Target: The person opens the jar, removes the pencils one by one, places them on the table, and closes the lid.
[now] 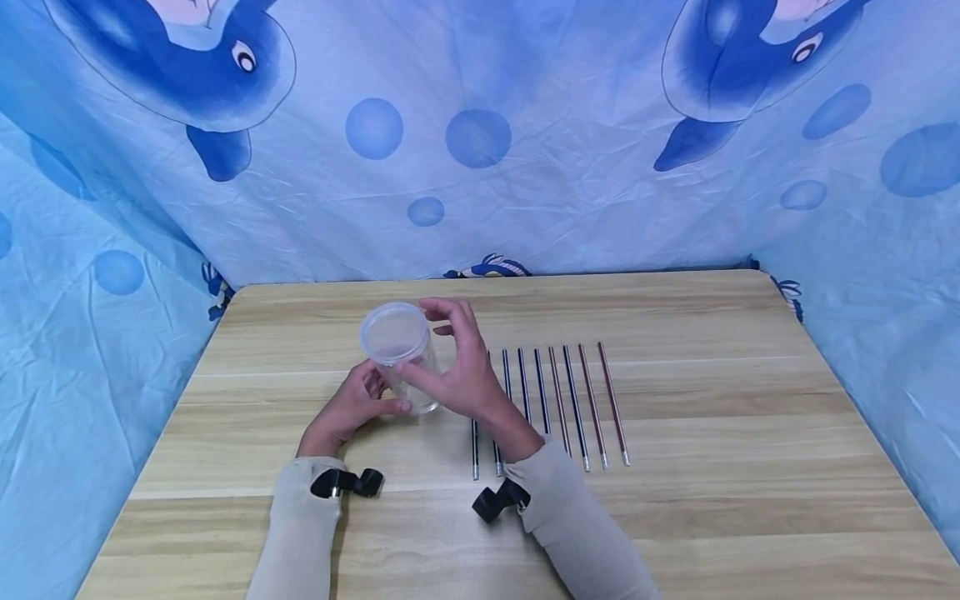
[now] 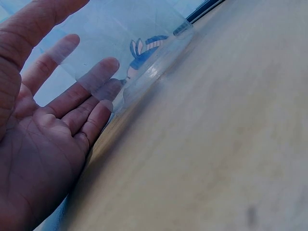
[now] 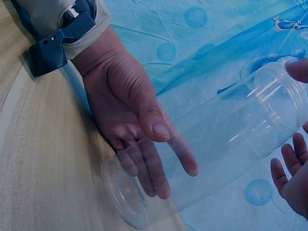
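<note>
A clear plastic jar (image 1: 424,398) with a translucent lid (image 1: 392,332) stands upright on the table, left of centre. My left hand (image 1: 354,410) holds its lower part, thumb at the near side and fingers behind. Through the clear wall those fingers (image 3: 156,178) show in the right wrist view. At the top, my right hand (image 1: 471,375) grips the lid's edge between thumb and forefinger. Its remaining fingers (image 3: 291,161) are bent beside the jar. The jar (image 2: 149,53) looks see-through in the left wrist view, with nothing visible inside.
Several dark blue and reddish pencils (image 1: 612,400) lie in a row on the wooden table (image 1: 735,467), right of the jar. My right forearm (image 1: 577,517) passes over some of them. A blue dolphin-print curtain (image 1: 525,217) hangs behind the table and at both sides.
</note>
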